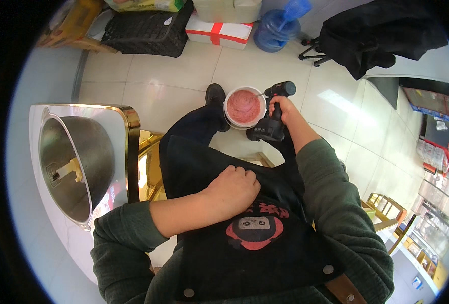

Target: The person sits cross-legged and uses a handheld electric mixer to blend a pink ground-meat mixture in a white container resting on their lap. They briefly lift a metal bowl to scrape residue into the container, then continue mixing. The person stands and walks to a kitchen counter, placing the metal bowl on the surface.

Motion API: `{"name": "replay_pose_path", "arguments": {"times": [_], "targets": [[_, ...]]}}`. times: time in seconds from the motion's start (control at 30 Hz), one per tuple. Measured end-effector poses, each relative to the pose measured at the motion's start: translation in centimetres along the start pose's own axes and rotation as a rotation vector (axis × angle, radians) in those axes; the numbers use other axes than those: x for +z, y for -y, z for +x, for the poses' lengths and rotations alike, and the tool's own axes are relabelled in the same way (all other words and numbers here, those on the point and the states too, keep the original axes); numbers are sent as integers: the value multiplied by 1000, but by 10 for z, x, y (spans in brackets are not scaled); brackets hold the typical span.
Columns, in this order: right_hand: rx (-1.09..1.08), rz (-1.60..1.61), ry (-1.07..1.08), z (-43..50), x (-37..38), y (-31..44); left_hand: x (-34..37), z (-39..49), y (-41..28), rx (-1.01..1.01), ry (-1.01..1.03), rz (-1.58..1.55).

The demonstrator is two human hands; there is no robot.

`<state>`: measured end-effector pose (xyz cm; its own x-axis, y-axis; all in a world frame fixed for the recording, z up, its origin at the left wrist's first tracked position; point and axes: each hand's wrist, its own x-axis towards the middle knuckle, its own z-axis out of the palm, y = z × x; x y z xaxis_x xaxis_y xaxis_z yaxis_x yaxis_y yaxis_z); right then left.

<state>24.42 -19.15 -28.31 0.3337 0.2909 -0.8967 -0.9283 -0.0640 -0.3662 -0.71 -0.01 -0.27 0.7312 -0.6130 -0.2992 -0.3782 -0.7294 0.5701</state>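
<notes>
My right hand (281,108) is closed around the grip of a black cordless drill (269,128). A thin metal shaft runs from the drill's front into a white plastic bucket (264,110) of pink, swirled minced mixture (243,106). The shaft's lower end is hidden in the mixture. The bucket is between my feet, close to the floor. My left hand (235,187) rests as a loose fist against the black apron (224,243) at my lap; its palm and fingertips are hidden, and I see nothing in it.
A large steel mixing bowl (103,148) with a pale fitting inside stands on a gold-edged table (120,190) at left. A black crate (144,34), a white box with red tape (205,36) and a blue water jug (272,34) line the far side. A wheeled chair (315,51) draped in black is at upper right.
</notes>
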Motion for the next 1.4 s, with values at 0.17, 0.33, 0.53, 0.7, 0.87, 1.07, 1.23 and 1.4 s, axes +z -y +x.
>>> {"name": "replay_pose_path", "arguments": {"times": [0.17,0.33,0.53,0.7,0.87,1.07,1.23,1.4], "targets": [[60,-81,9,3,23,20,0,2,0,-8,0,37],[81,-255,54,1,54,21,3,2,-1,-5,-9,18],[23,-481,81,-1,82,-3,6,-1,-1,28,-11,31],[-46,-936,-77,-5,103,-34,4,-2,-3,40,33,14],[2,-1184,18,-26,114,-67,5,-3,-4,68,107,58],[-131,-1793,164,-60,118,-105,11,-3,-4,75,98,26],[-69,-1855,137,-78,115,-122,14,-4,-3,80,81,32],[-64,-1945,121,-89,109,-130,15,-4,-3,84,76,33]]}}
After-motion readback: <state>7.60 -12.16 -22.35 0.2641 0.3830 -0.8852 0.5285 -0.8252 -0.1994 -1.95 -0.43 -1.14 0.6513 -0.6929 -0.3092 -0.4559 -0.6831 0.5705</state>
